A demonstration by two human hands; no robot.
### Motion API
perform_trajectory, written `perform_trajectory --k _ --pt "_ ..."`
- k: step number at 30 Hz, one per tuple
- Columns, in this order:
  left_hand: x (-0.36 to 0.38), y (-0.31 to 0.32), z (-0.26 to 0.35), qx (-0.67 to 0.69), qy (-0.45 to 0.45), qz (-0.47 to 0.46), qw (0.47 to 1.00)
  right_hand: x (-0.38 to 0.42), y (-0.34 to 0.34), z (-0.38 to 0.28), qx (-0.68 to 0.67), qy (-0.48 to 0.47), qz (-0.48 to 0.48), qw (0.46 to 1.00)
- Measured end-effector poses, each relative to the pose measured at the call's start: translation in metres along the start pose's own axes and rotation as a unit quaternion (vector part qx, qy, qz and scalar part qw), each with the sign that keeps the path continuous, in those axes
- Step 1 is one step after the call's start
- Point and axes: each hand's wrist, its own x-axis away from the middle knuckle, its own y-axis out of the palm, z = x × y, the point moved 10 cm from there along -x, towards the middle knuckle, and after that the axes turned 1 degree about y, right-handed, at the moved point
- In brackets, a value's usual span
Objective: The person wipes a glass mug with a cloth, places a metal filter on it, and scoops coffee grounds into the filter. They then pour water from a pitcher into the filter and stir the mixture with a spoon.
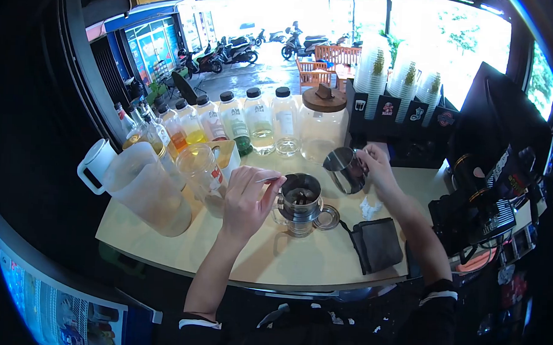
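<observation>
My left hand (247, 199) is closed in a pinch on a slim metal spoon (267, 179), just left of the dripper's rim; much of the spoon is hidden. The metal coffee dripper (301, 189) has dark contents and sits on a small glass cup (300, 228) with a handle. My right hand (376, 171) grips the handle of a steel pitcher (345, 170), held tilted to the right of the dripper. A round metal lid (327, 217) lies on the counter beside the glass cup.
A folded dark cloth (377, 245) and crumpled white tissue (370, 207) lie at right. A big plastic jug (146, 191) and a clear pitcher (199, 169) stand left. Bottles (259, 125), a wooden-lidded jar (323, 131) and a cup rack (401, 138) line the back.
</observation>
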Motion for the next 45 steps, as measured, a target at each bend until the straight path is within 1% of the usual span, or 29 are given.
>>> perform_trajectory --k 1,3,4,6,8,14,16,18,19,20,21,23,25,26,27,29,30,32,33,34,35,37,38,40,42,43,45 --pt "0.0 0.0 0.0 0.007 0.001 -0.001 1.0 0.0 -0.006 0.016 -0.001 -0.003 0.0 1.0" --pt "-0.001 0.0 0.002 0.009 0.007 -0.001 1.0 -0.001 -0.015 0.061 -0.081 0.062 0.007 0.995" --pt "-0.001 0.0 0.002 0.011 0.009 -0.002 1.0 -0.001 -0.014 0.071 -0.082 0.059 0.007 0.995" --pt "-0.001 0.001 0.003 0.012 0.013 -0.003 1.0 0.002 -0.022 0.091 -0.088 0.071 0.052 0.992" --pt "0.0 0.002 0.004 0.013 0.017 -0.004 1.0 0.003 -0.021 0.105 -0.106 0.059 0.05 0.991" --pt "0.0 0.004 0.007 0.006 0.028 -0.004 1.0 0.012 -0.026 0.138 -0.126 0.092 0.061 0.986" --pt "0.0 0.005 0.009 0.002 0.035 -0.012 0.999 0.013 -0.032 0.146 -0.117 0.093 0.057 0.987" --pt "-0.001 0.006 0.01 0.001 0.032 -0.014 0.999 0.018 -0.036 0.157 -0.071 0.135 0.042 0.987" --pt "-0.002 0.006 0.01 -0.001 0.029 -0.017 0.999 0.018 -0.039 0.154 -0.069 0.137 0.042 0.987" --pt "-0.003 0.007 0.01 0.0 0.026 -0.016 1.0 0.014 -0.043 0.136 0.1 0.094 0.023 0.99" --pt "-0.004 0.01 0.012 0.0 0.038 -0.028 0.999 0.011 -0.043 0.118 0.266 0.049 0.004 0.963" --pt "-0.005 0.014 0.015 0.001 0.048 -0.041 0.998 0.019 -0.021 0.038 0.367 -0.083 0.019 0.926" --pt "-0.006 0.025 0.022 -0.017 0.075 -0.083 0.994 0.037 0.031 -0.048 0.213 -0.139 -0.088 0.963" --pt "-0.007 0.026 0.024 -0.015 0.074 -0.083 0.994 0.048 0.055 -0.079 0.182 -0.136 -0.148 0.963" --pt "-0.007 0.031 0.029 -0.034 0.091 -0.098 0.99 0.06 0.078 -0.105 0.149 -0.131 -0.206 0.958" --pt "-0.005 0.038 0.035 -0.049 0.108 -0.116 0.986 0.082 0.111 -0.145 0.174 -0.167 -0.252 0.937" --pt "-0.004 0.039 0.037 -0.053 0.11 -0.115 0.986 0.082 0.119 -0.143 0.175 -0.164 -0.25 0.938" --pt "0.001 0.04 0.034 -0.055 0.111 -0.114 0.986 0.099 0.139 -0.161 0.198 -0.327 -0.262 0.886" --pt "0.006 0.041 0.026 -0.046 0.094 -0.109 0.988 0.101 0.14 -0.166 0.201 -0.335 -0.241 0.888" --pt "0.009 0.04 0.019 -0.038 0.076 -0.104 0.991 0.101 0.14 -0.164 0.202 -0.335 -0.242 0.888" --pt "0.01 0.04 0.019 -0.039 0.075 -0.103 0.991 0.099 0.137 -0.159 0.21 -0.332 -0.232 0.89" --pt "0.013 0.04 -0.013 0.047 -0.102 -0.099 0.989 0.098 0.132 -0.149 0.218 -0.328 -0.226 0.891" --pt "0.017 0.042 -0.018 0.046 -0.104 -0.097 0.989 0.096 0.131 -0.14 0.23 -0.317 -0.235 0.89" --pt "0.047 0.073 -0.051 0.134 -0.235 -0.188 0.944 0.098 0.126 -0.131 0.241 -0.303 -0.246 0.889" --pt "0.055 0.082 -0.056 0.151 -0.237 -0.19 0.941 0.101 0.122 -0.131 0.236 -0.312 -0.253 0.885" --pt "0.058 0.086 -0.058 0.17 -0.253 -0.2 0.931 0.1 0.12 -0.13 0.235 -0.312 -0.256 0.884" --pt "0.062 0.09 -0.061 0.189 -0.271 -0.21 0.92 0.096 0.114 -0.126 0.273 -0.307 -0.226 0.883"
